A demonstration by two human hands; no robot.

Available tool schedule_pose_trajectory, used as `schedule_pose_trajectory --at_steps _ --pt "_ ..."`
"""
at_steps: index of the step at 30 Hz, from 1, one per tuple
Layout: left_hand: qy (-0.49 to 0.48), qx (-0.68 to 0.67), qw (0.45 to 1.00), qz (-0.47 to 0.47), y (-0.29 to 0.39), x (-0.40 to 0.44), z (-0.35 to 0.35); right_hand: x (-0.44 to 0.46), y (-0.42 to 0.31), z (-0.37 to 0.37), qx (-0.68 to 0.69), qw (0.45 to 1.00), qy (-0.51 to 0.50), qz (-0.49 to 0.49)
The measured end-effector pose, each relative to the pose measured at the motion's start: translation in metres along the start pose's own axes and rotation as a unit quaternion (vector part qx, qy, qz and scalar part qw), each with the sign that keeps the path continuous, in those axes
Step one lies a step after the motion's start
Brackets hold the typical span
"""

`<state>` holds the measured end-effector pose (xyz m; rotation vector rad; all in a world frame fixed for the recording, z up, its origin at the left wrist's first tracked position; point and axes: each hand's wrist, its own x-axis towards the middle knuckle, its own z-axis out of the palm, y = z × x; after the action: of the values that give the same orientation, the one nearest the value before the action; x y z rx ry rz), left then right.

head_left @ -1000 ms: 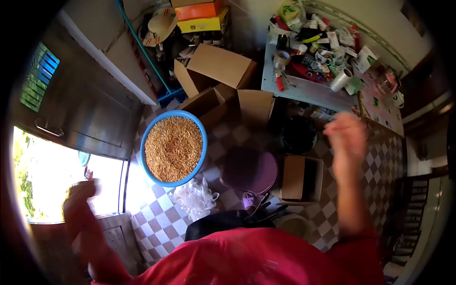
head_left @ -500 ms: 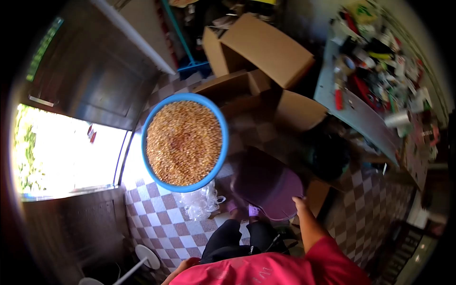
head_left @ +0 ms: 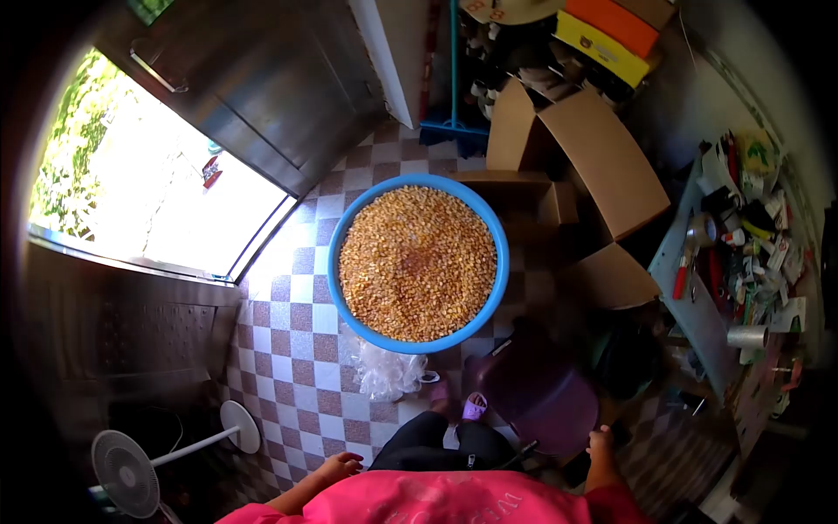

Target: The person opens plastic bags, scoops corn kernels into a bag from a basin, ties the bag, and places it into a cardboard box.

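A purple plastic chair is seen between four and five o'clock of the view's centre, its far part lost in shadow. At its near right edge the right hand is held, fingers partly curled; whether the rim is gripped or merely neared cannot be told. Between six and seven o'clock the left hand is held loosely open beside the pink shirt, fingers slightly bent, with nothing seen in its hold.

At the centre, a round blue basin is filled with golden corn kernels. Crumpled clear plastic is partly covered by its lower rim at six o'clock, and purple sandals are worn just beside it.

Farther out, an open cardboard box is placed at two o'clock, and a blue broom is stood near twelve. At three o'clock a table is crowded with bottles, tape and packets. At eight o'clock a white fan is seen; at ten, a brightly lit doorway.
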<state>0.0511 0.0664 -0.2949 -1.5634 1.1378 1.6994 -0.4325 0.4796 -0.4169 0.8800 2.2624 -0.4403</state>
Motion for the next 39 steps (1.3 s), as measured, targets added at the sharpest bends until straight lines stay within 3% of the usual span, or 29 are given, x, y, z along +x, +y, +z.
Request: schedule_pose_trajectory --at_steps 2,4,5,6,12,15,19,21,23,25,27,29,31,33,34,39 --pt "0.008 0.016 1.0 0.02 0.017 -0.005 -0.006 -0.006 -0.006 -0.01 -0.053 0.996 0.02 -0.065" --pt "0.016 -0.006 1.0 0.025 0.006 0.006 -0.015 -0.012 -0.012 -0.012 -0.013 0.998 -0.044 -0.048" --pt "0.025 -0.005 0.999 0.035 0.016 0.006 -0.018 -0.02 -0.027 -0.01 -0.015 0.997 -0.042 -0.058" --pt "0.028 -0.028 0.998 0.047 0.014 0.007 -0.023 -0.033 -0.037 -0.002 0.021 0.989 -0.104 -0.101" --pt "0.069 -0.154 0.983 0.077 0.02 0.011 -0.035 -0.145 -0.194 0.063 0.01 0.876 -0.314 -0.367" --pt "0.091 -0.193 0.973 0.09 0.02 0.016 -0.037 -0.19 -0.276 0.096 -0.064 0.807 -0.328 -0.487" --pt "0.139 -0.193 0.963 0.125 0.028 0.036 -0.031 -0.236 -0.347 0.115 -0.146 0.767 -0.34 -0.524" --pt "0.161 -0.181 0.958 0.154 0.033 0.045 -0.024 -0.267 -0.35 0.113 -0.227 0.71 -0.451 -0.492" --pt "0.188 -0.171 0.948 0.192 0.027 0.082 -0.007 -0.289 -0.348 0.113 -0.309 0.673 -0.556 -0.378" --pt "0.218 -0.151 0.949 0.172 0.045 0.084 0.009 -0.3 -0.337 0.115 -0.34 0.597 -0.679 -0.259" --pt "0.243 -0.203 0.937 0.147 0.047 0.1 0.037 -0.304 -0.336 0.12 -0.367 0.512 -0.739 -0.238" --pt "0.277 -0.255 0.918 0.126 0.063 0.118 0.068 -0.276 -0.35 0.125 -0.354 0.547 -0.746 -0.136" --pt "0.266 -0.263 0.925 0.072 0.068 0.118 0.097 -0.255 -0.376 0.131 -0.422 0.518 -0.734 -0.119" --pt "0.239 -0.318 0.916 0.056 0.063 0.14 0.134 -0.254 -0.396 0.122 -0.511 0.415 -0.694 -0.291" --pt "0.237 -0.3 0.922 0.055 0.071 0.138 0.142 -0.25 -0.402 0.118 -0.51 0.471 -0.681 -0.235" --pt "0.247 -0.205 0.943 0.094 0.061 0.195 0.124 -0.275 -0.436 0.118 -0.608 0.452 -0.627 -0.182"
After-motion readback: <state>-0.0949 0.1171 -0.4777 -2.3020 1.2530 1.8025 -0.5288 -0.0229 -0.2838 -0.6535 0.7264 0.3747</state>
